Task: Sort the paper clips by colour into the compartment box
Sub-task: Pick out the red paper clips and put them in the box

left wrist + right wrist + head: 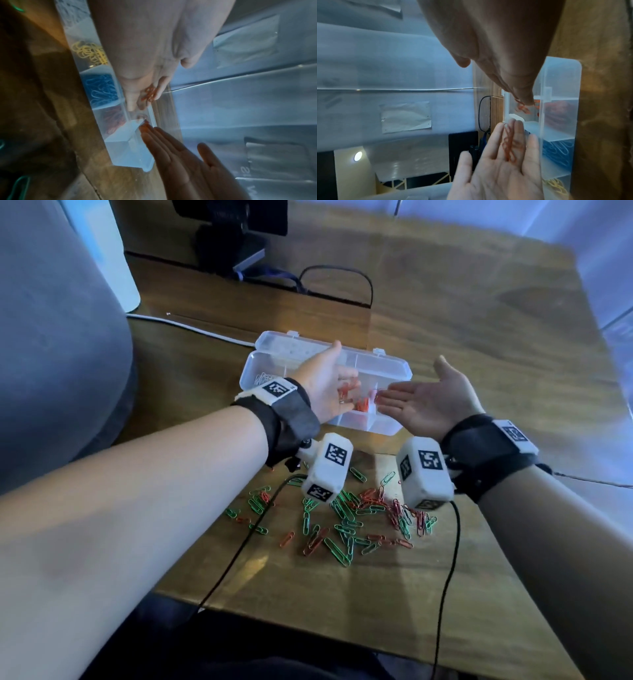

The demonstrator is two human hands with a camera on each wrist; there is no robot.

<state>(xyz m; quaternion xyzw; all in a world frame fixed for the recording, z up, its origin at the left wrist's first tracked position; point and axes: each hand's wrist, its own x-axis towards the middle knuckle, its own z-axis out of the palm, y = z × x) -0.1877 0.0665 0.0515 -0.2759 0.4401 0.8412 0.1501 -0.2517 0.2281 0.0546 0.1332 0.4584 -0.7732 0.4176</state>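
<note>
Over the box, left hand lies flat, palm up, red clips loose on its fingers directly above the red compartment, while right hand, also flat and empty, fingertips nearly meeting, hovers beside it.

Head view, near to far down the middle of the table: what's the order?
Loose red and green paper clips → wrist cameras → compartment box, both open hands above it (left hand, right hand) → black cable loop → monitor stand.
</note>
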